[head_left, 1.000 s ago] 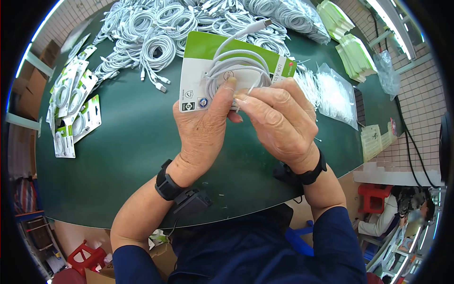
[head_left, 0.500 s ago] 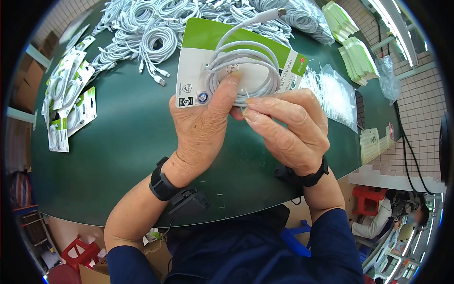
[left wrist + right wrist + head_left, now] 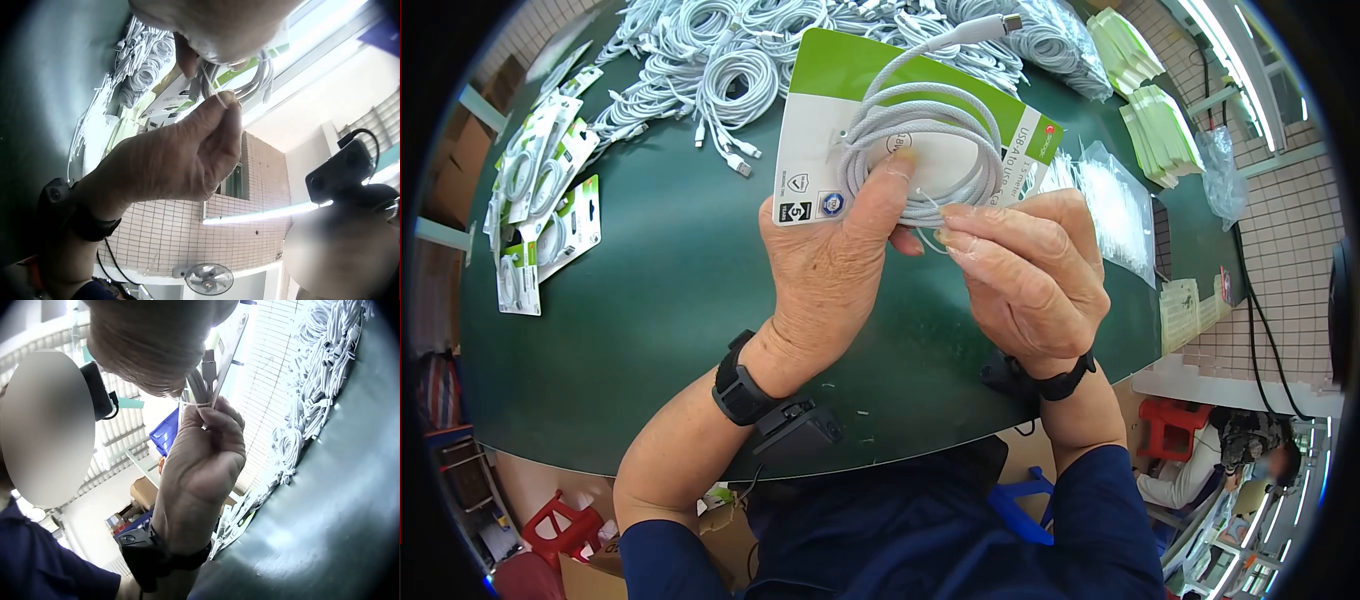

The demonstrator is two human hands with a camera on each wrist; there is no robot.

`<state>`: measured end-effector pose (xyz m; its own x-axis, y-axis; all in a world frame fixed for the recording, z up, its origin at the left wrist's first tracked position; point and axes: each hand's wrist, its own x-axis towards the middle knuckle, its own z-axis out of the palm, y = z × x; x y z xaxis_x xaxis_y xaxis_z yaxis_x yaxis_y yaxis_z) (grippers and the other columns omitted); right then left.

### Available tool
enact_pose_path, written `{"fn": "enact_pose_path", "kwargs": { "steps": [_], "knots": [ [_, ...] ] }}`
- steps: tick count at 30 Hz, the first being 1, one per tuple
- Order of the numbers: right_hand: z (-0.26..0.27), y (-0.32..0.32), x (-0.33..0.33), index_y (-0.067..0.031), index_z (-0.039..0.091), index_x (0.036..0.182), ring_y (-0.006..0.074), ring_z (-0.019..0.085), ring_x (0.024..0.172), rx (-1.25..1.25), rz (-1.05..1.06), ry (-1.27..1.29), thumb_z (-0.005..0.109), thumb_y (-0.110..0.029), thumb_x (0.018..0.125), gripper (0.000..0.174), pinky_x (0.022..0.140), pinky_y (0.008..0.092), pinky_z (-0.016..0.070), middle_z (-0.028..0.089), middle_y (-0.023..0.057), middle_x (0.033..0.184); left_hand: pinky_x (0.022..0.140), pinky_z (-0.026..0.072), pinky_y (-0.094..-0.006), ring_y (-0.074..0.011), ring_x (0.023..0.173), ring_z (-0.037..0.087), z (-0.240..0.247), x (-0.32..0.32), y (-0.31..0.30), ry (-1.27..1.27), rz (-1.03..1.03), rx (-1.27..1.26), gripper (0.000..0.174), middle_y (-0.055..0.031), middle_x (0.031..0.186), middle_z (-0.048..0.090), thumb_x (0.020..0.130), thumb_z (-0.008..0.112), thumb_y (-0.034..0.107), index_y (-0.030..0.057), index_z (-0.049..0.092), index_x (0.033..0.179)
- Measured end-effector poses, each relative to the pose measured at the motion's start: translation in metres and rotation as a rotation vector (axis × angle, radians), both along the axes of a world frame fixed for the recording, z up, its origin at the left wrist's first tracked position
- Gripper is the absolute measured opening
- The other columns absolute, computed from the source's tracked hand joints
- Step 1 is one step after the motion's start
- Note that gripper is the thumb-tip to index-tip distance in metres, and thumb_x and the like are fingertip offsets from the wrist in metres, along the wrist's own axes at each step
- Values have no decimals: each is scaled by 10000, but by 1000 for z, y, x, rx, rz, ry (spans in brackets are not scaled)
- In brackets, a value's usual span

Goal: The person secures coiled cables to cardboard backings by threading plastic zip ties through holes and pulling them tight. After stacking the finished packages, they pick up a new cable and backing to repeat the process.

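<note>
In the head view, my left hand [image 3: 830, 245] grips a green-and-white packaging card [image 3: 810, 125], its thumb pressed over a coiled grey-white USB cable [image 3: 994, 150] lying on the card's front. The cable's plug [image 3: 990, 27] sticks out past the top edge. At the coil's lower side, my right hand [image 3: 1040, 275] pinches a thin white plastic tie [image 3: 928, 240] between thumb and index finger. The left wrist view shows the tie [image 3: 215, 90] reaching from those fingertips to the coil. A connector [image 3: 209, 365] hangs beside the card in the right wrist view.
A large heap of coiled cables [image 3: 740, 85] covers the table's far side. Carded cables [image 3: 550, 190] are piled at the left. On the right lie a bag of white ties [image 3: 1120, 215] and stacks of green-and-white cards [image 3: 1162, 135]. The green tabletop [image 3: 670, 300] spreads below my hands.
The card and both hands have risen slightly in the head view. My right hand has drawn away to the right from the coil, and more of the tie shows.
</note>
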<state>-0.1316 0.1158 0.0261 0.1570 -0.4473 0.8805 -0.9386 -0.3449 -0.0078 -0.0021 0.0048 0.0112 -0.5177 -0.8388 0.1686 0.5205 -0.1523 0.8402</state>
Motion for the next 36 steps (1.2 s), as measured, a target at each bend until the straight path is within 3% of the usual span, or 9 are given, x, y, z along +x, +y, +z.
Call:
{"fn": "enact_pose_path", "kwargs": {
  "steps": [20,29,32,36],
  "knots": [
    [-4,-2,1,-85,778,1004,209,674,781,13,19,-20,896,-2,643,388,631,285,527,791,57,1002,528,542,-238,-105,662,677,-2,-1,0,25,13,-15,232,-84,939,745,950,758,86,-47,694,1129],
    [-6,-6,-1,-89,768,997,205,687,736,0,10,-71,865,33,692,342,598,294,512,787,64,973,532,545,-239,-103,666,682,1,0,2,-13,18,-20,236,-81,922,744,944,767,96,-56,700,1112],
    [-10,-8,0,-88,756,994,208,702,698,31,13,-149,833,76,703,342,579,303,515,783,71,960,576,540,-263,-109,744,674,3,5,4,-136,-66,-27,283,-70,1008,715,957,720,61,-10,633,1217],
    [-10,-8,3,-68,739,1004,210,714,675,65,-24,-158,797,77,720,323,558,307,520,775,66,939,534,525,-260,-98,650,659,-4,3,6,-153,-34,-68,174,-52,887,724,958,720,67,-26,693,1103]
  ]
}}
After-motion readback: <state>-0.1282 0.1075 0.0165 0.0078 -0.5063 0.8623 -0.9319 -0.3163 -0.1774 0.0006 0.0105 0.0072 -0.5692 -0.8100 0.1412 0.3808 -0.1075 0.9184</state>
